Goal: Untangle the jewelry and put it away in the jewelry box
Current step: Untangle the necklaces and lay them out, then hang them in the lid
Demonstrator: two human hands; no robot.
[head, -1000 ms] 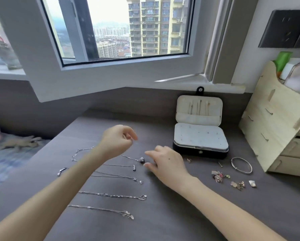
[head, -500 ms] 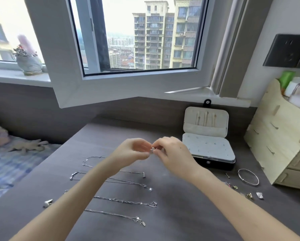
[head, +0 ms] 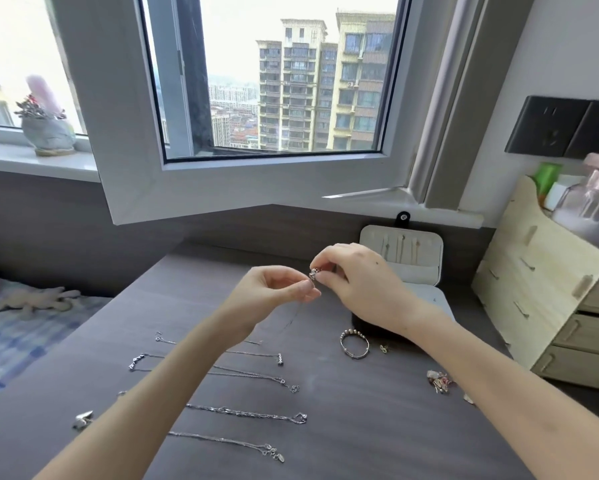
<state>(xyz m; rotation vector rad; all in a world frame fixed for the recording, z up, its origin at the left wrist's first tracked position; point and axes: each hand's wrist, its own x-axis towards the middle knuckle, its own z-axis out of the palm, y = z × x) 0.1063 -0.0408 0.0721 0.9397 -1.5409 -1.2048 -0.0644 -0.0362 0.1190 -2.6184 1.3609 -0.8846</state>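
Both hands are raised above the grey table point(head: 343, 427). My right hand point(head: 357, 282) pinches a small silver pendant point(head: 314, 273) between thumb and fingertips. My left hand point(head: 274, 289) pinches the thin chain point(head: 293, 318) just below the pendant; the chain hangs down toward the table. The open jewelry box point(head: 412, 251) stands behind my right hand, its lid upright with several pieces hanging inside. Several silver chains lie stretched in rows on the table, among them the nearest chain point(head: 228, 443).
A beaded bracelet point(head: 354, 344) lies in front of the box, small earrings point(head: 438, 381) further right. A wooden drawer organiser point(head: 547, 292) stands at the right. An open window sash point(head: 256, 174) juts over the table's far edge. A loose pendant point(head: 82, 420) lies at the left.
My hands rose from the table with the pendant necklace and came together, and now hold it higher. The view tilted up and the beaded bracelet came into sight.
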